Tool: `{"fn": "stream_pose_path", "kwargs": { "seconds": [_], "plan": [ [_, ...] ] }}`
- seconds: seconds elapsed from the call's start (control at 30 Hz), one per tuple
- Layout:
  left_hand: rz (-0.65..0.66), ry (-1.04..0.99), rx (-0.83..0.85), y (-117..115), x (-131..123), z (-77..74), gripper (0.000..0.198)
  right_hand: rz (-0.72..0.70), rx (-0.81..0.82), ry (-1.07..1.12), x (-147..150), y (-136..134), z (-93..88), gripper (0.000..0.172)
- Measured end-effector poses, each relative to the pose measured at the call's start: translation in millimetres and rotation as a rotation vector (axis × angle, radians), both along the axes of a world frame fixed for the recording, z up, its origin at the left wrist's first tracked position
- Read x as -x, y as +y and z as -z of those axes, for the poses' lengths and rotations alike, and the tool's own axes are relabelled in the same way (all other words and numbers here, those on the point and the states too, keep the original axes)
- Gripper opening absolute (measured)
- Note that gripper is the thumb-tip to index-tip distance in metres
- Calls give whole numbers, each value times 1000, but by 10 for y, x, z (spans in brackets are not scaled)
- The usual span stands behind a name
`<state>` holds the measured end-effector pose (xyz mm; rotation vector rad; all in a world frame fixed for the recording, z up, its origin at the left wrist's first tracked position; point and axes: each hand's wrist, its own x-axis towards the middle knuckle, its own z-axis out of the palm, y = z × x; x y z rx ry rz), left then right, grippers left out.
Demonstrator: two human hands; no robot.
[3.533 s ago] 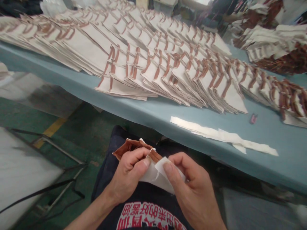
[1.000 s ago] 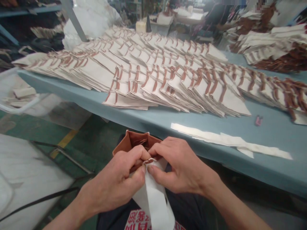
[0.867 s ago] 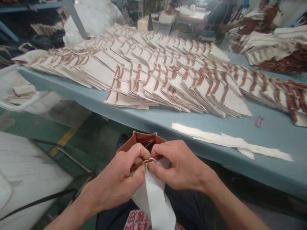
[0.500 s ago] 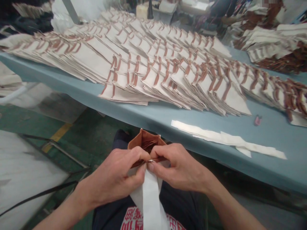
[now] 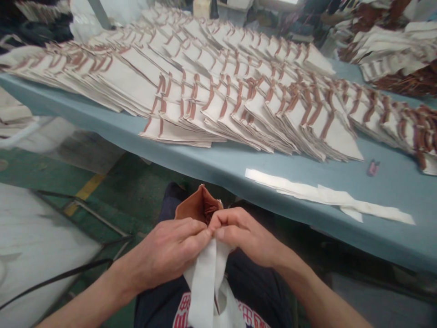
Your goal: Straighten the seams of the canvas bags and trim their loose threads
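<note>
Over my lap, I have a fabric pouch (image 5: 191,202) with a brown lining, its mouth gaping away from me. My left hand (image 5: 174,248) pinches its near edge between thumb and fingers. Right beside it, thumb against forefinger, my right hand (image 5: 244,234) grips the same edge, and the fingertips of both hands meet. A white fabric strip (image 5: 203,287) hangs down from the pinched spot toward me. The exact spot where strip and pouch join is hidden under my fingers.
A blue-covered table (image 5: 218,159) carries many overlapping cream fabric pieces (image 5: 232,105) with brown edging. Near its front edge lie loose white strips (image 5: 324,196) and a small pink tool (image 5: 373,168). To the left are a metal frame (image 5: 99,218) and a white surface (image 5: 41,255).
Both hands have closed in tighter at the pouch's edge, and my left fingers have rolled over it. The hanging strip has swung slightly left, and the pouch's mouth looks narrower.
</note>
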<state>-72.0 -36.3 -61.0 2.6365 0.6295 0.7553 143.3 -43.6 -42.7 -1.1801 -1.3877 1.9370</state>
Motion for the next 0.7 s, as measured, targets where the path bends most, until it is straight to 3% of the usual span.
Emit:
{"fn": "stream_pose_path", "kwargs": {
  "seconds": [0.13,0.27,0.37,0.43,0.5,0.6,0.7],
  "plan": [
    [-45,-133,15,-55,-44,24,27,37,-20,-21,45,-48,20,12],
    [-168,-169,183,-112,-44,-128,25,35,-305,-203,-2,-122,-154,6],
    [-118,-106,377,-92,-26,-303,9,25,-513,-343,-39,-190,-287,8],
    [-45,-56,418,-52,-25,-349,21,23,-623,-379,-44,-234,-317,9],
    [-1,-28,314,-9,-32,-294,30,32,-688,-374,-34,-267,-285,9],
    [24,-107,72,32,-35,-78,39,60,-659,-315,-8,-288,-156,9],
    [8,-193,31,33,-1,79,40,78,-630,-263,8,-285,-42,9]
  ]
}}
